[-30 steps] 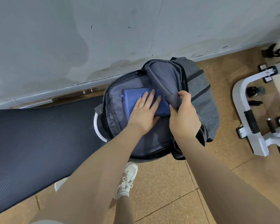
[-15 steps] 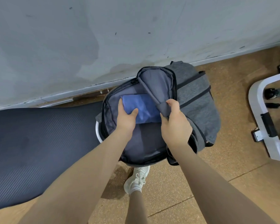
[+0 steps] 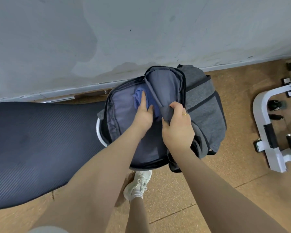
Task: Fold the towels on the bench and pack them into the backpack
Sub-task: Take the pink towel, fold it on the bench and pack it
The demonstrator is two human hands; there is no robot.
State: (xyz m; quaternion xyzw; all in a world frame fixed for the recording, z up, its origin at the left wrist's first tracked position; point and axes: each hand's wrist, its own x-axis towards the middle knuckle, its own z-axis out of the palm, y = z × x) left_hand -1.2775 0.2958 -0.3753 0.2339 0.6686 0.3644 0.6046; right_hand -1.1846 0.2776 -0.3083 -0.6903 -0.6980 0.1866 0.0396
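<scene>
A grey backpack (image 3: 203, 105) lies unzipped at the end of the dark padded bench (image 3: 40, 142). A folded blue towel (image 3: 150, 102) sits deep inside its main compartment, partly hidden under the inner flap. My left hand (image 3: 142, 113) is inside the bag with straight fingers pressing on the towel. Gripping the edge of the backpack's lifted flap (image 3: 165, 91) is my right hand (image 3: 178, 128), which holds it up. No other towel is in view.
A stained grey wall (image 3: 141, 39) runs right behind the backpack. White gym equipment (image 3: 272, 132) with black handles stands on the cork-coloured floor at the right. My foot in a white sneaker (image 3: 138, 184) is below the backpack.
My left hand has pushed the blue towel deeper toward the top of the compartment, so less of it shows under the flap. My right hand keeps holding the flap.
</scene>
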